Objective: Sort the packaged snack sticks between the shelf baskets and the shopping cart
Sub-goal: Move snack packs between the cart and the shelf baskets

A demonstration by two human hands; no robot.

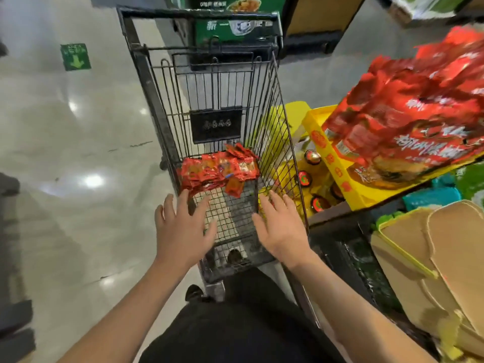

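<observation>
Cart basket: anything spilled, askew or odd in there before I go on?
Mostly fine. The red snack packets sit in a loose heap at the far end of the shopping cart, and one packet has slid off toward the near side. Both the left hand and right hand hover open, holding nothing.

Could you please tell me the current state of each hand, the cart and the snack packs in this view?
Left hand: open, empty, fingers spread above the cart.
Right hand: open, empty, fingers spread above the cart.
Cart: upright, holds a pile of packs at the far end of its floor.
Snack packs: sealed, heaped loosely in the cart.
Red bags: piled on the yellow tray at the right.
</observation>
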